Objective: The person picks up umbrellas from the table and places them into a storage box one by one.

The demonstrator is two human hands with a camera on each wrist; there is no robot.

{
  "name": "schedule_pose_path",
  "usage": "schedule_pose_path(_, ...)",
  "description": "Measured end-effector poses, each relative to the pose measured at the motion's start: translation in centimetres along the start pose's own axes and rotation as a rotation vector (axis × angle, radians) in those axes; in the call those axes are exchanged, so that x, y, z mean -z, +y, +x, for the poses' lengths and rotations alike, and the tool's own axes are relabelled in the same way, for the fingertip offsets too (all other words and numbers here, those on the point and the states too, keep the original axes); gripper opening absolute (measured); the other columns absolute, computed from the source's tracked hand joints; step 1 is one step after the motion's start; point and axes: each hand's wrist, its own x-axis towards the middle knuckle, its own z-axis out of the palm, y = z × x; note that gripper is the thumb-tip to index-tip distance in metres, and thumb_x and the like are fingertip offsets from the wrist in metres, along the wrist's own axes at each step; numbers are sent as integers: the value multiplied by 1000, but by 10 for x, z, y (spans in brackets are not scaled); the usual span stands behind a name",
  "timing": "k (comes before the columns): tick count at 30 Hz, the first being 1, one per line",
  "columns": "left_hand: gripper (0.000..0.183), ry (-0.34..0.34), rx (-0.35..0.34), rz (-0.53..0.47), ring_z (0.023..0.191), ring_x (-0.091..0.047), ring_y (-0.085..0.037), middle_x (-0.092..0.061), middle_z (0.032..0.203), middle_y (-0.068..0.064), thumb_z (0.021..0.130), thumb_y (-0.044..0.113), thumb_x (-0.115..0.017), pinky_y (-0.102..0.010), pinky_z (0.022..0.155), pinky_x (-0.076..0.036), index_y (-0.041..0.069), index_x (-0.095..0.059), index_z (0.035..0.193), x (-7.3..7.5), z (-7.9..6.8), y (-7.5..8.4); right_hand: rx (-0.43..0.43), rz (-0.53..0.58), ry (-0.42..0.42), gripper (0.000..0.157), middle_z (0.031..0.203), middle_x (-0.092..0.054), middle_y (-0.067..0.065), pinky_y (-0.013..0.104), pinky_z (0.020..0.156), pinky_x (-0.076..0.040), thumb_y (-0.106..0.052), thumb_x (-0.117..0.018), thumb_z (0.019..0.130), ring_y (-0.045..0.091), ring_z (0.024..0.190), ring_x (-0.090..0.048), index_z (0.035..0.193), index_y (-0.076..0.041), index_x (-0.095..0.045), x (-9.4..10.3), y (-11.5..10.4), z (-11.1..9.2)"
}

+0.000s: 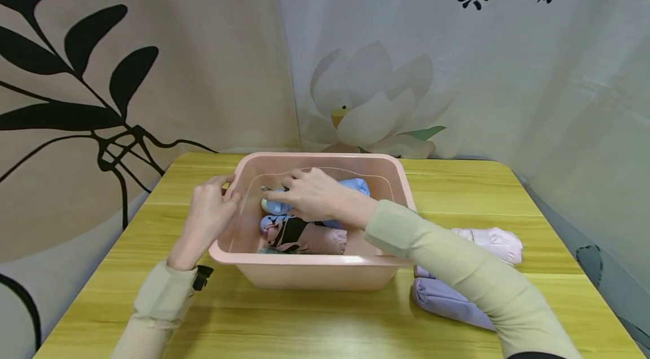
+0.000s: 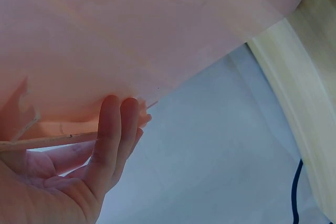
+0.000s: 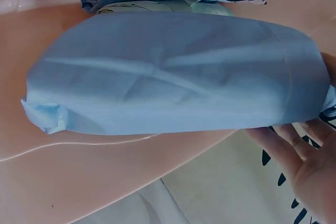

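- Biggest thing by far is the cloth backdrop (image 1: 228, 65), pale with black leaves on one side, a big white lotus and some black characters on the other.
- Then the table (image 1: 325, 325), yellowish wood grain, right in front of it.
- Pink plastic tub (image 1: 315, 277) sits upright on the table, with the rolled-up fabric inside.
- Blue roll (image 3: 173, 77) is in the tub, on the far side of the patterned one, pretty smooth with a few creases.
- Purple bundle (image 1: 452, 302) lies on the table just beside the tub, partly behind the right sleeve.
- Patterned roll (image 1: 310, 237), dusty pink with black, is in the tub near its front wall.
- Pale lilac bundle (image 1: 490, 243) lies behind the purple one, also partly covered by that sleeve.
- Right hand (image 1: 317, 195) is down in the tub, gripping one end of the blue roll, fingers on one side of it.
- Left hand (image 1: 210, 209) is hooked round the tub's rim, holding it.
- Smallest: a black strap (image 1: 202, 277) at the left cuff.
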Motion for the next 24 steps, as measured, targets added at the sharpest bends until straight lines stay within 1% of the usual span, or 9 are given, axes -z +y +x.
schedule_pose_path(4, 41, 1, 1, 5, 47, -48, -16, -59, 115, -35, 87, 5, -54, -19, 40, -36, -13, -54, 124, 0, 0, 0, -11, -24, -53, 50, 121, -62, 1, 28, 60, -53, -39, -61, 90, 19, 107, -59, 137, -31, -47, -2, -1, 4)
schedule_pose_path(7, 41, 3, -4, 7, 45, -46, -15, -58, 116, -35, 87, 5, -54, -19, 39, -36, -13, -54, 124, 1, 0, 0, -25, -31, -113, 56, 128, -58, 1, 29, 62, -53, -42, -61, 89, 20, 112, -57, 141, -30, -42, -3, -2, 7)
schedule_pose_path(10, 41, 9, -11, 6, 44, -46, -15, -58, 117, -36, 87, 5, -54, -19, 39, -35, -13, -55, 123, 1, 0, 0, -32, -27, -154, 60, 137, -52, 1, 30, 65, -54, -44, -61, 89, 20, 116, -56, 143, -30, -40, -6, -2, 11)
schedule_pose_path(14, 40, 16, -17, 6, 45, -47, -16, -58, 117, -36, 87, 4, -54, -19, 38, -36, -14, -55, 122, 1, -1, -1, -23, -33, -168, 56, 141, -49, 1, 30, 66, -54, -44, -61, 89, 20, 114, -57, 141, -31, -43, -11, -4, 17)
schedule_pose_path(17, 40, 21, -21, 10, 46, -49, -16, -58, 116, -37, 87, 4, -54, -19, 38, -37, -14, -55, 122, 1, -1, -1, -21, -41, -180, 51, 139, -51, 0, 29, 64, -54, -43, -60, 90, 18, 109, -57, 138, -31, -46, -14, -7, 21)
schedule_pose_path(21, 39, 25, -24, 9, 45, -48, -16, -58, 117, -37, 86, 4, -54, -19, 38, -37, -15, -56, 121, 0, 0, -1, -15, -17, -236, 50, 137, -52, 2, 28, 61, -52, -44, -59, 90, 16, 107, -57, 136, -30, -46, -17, -10, 24)
schedule_pose_path(22, 39, 24, -24, 8, 44, -48, -16, -58, 117, -37, 86, 4, -54, -20, 38, -36, -15, -56, 121, 0, 0, -1, -8, -8, -246, 47, 135, -54, 1, 28, 61, -51, -43, -57, 91, 16, 107, -58, 135, -30, -47, -18, -11, 24)
schedule_pose_path(24, 39, 28, -27, 8, 47, -51, -17, -58, 117, -36, 86, 5, -54, -19, 40, -38, -15, -56, 121, 0, 1, -2, 0, 8, -241, 38, 130, -57, 0, 27, 58, -50, -35, -54, 95, 15, 107, -58, 132, -30, -49, -19, -11, 25)
